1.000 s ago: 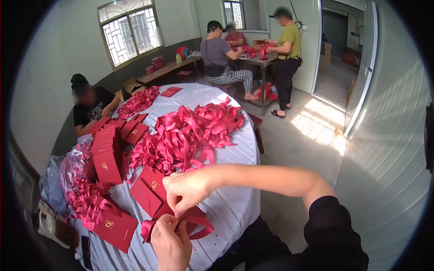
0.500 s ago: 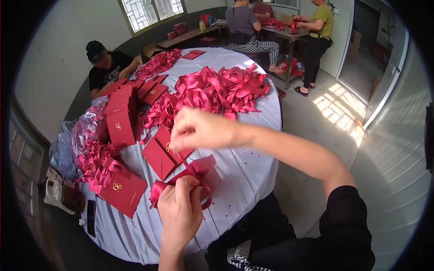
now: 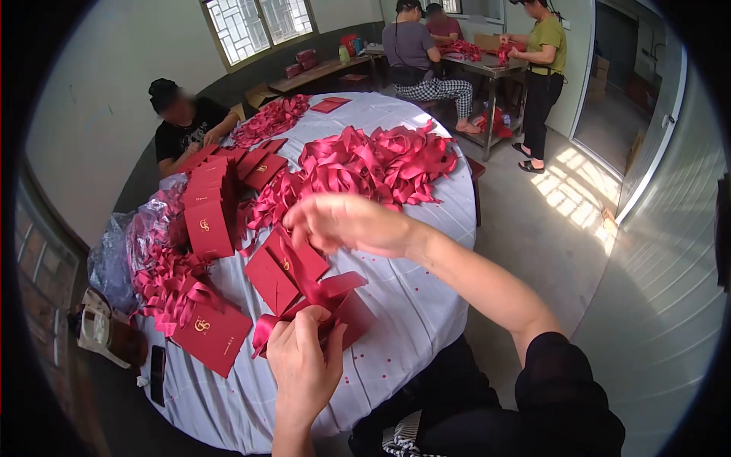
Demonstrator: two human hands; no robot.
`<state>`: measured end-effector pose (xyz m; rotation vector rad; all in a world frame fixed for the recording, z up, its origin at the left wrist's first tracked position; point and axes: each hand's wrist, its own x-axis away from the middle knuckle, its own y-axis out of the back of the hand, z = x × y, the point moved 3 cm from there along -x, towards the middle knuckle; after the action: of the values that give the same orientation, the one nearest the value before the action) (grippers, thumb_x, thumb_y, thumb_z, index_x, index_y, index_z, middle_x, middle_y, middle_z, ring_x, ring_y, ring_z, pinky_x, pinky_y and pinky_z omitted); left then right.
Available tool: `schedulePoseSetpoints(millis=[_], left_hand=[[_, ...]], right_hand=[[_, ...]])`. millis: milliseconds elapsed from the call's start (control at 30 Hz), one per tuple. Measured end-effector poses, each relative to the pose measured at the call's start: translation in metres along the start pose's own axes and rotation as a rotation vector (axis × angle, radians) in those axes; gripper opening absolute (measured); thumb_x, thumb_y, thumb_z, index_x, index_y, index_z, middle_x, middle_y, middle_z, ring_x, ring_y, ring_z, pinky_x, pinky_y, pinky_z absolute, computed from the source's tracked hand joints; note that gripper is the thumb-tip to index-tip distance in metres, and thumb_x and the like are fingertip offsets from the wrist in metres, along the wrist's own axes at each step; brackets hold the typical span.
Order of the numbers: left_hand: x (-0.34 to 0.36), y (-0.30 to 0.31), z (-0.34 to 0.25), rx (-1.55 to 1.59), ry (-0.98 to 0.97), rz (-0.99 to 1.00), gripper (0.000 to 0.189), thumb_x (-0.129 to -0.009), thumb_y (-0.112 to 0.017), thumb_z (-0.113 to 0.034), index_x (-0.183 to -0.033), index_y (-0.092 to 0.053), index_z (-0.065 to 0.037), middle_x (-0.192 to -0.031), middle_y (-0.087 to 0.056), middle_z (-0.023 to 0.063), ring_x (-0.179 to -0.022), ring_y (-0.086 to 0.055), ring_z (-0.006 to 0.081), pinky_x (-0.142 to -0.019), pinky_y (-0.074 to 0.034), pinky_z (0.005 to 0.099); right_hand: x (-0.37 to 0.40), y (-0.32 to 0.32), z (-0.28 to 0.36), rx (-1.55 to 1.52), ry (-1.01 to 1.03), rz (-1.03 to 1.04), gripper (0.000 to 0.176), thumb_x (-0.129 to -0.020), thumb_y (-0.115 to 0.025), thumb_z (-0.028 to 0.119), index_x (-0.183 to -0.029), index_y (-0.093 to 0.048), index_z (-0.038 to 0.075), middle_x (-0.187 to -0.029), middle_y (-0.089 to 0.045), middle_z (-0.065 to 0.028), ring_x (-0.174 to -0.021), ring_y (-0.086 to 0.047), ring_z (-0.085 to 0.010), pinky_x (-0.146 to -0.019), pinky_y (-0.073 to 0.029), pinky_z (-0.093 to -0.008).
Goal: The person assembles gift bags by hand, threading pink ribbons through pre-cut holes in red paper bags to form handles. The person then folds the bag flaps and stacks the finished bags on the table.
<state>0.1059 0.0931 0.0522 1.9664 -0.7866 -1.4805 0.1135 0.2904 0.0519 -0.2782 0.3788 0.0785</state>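
My left hand point(image 3: 307, 358) is closed round a red ribbon at a small dark red paper bag point(image 3: 356, 316), just above the near part of the table. The pinched part is hidden by my fingers. Beyond it, my right hand point(image 3: 350, 225) is raised, slightly blurred, fingers bent toward the left. A strand of satin ribbon point(image 3: 311, 286) runs from near its fingertips down to my left hand. Under that strand lie red bags with a gold emblem point(image 3: 285, 266).
A big ribbon heap point(image 3: 373, 164) covers the table's middle. A row of red bags point(image 3: 207, 217), a flat bag point(image 3: 212, 335), plastic wrap point(image 3: 114, 266) and a phone point(image 3: 158, 375) are at left. One person point(image 3: 190, 122) sits across; several others work behind at another table point(image 3: 487, 68).
My right hand has turned, its fingers less tightly bunched. The ribbon loop at my left hand has given way to a flatter strand, and the bag there shows more. The view has shifted slightly.
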Motion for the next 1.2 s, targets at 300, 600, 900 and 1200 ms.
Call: schedulePoseSetpoints(millis=[300,600,900,1200], left_hand=[[-0.001,0.000,0.005,-0.006,-0.057,-0.048,0.023,-0.073,-0.071,-0.003,-0.088,-0.054,-0.004,-0.073,-0.062,0.0056,-0.060,-0.059,0.0228,-0.057,-0.040,0.0336],[0.000,-0.002,0.006,0.046,-0.041,-0.037,0.023,-0.074,-0.071,-0.003,-0.089,-0.054,-0.003,-0.071,-0.062,0.0054,-0.058,-0.059,0.0222,-0.056,-0.039,0.0317],[-0.002,-0.001,0.006,0.061,-0.004,-0.021,0.016,-0.076,-0.068,-0.005,-0.088,-0.057,-0.005,-0.060,-0.056,0.0068,-0.053,-0.055,0.0243,-0.057,-0.038,0.0356],[-0.001,-0.003,0.004,0.004,-0.043,-0.045,0.020,-0.076,-0.069,-0.004,-0.094,-0.061,-0.003,-0.060,-0.056,0.0050,-0.052,-0.054,0.0208,-0.056,-0.037,0.0324]], right_hand=[[0.015,-0.020,-0.016,0.427,-0.105,0.154,0.022,-0.081,-0.074,0.015,-0.076,-0.057,0.001,-0.084,-0.047,0.0016,-0.081,-0.044,-0.0072,-0.073,-0.038,-0.0257],[0.033,-0.041,-0.008,0.518,0.179,-0.204,0.020,-0.078,-0.075,0.010,-0.072,-0.057,0.002,-0.089,-0.053,-0.0023,-0.088,-0.049,-0.0124,-0.079,-0.039,-0.0277],[0.050,-0.049,0.009,0.717,0.358,-0.135,0.012,-0.084,-0.064,0.005,-0.096,-0.066,0.003,-0.114,-0.056,-0.0102,-0.109,-0.055,-0.0212,-0.090,-0.046,-0.0341],[0.064,-0.048,0.018,1.050,0.082,-0.208,0.033,-0.084,-0.068,0.009,-0.115,-0.060,0.004,-0.093,-0.058,-0.0098,-0.081,-0.061,-0.0224,-0.077,-0.049,-0.0336]])
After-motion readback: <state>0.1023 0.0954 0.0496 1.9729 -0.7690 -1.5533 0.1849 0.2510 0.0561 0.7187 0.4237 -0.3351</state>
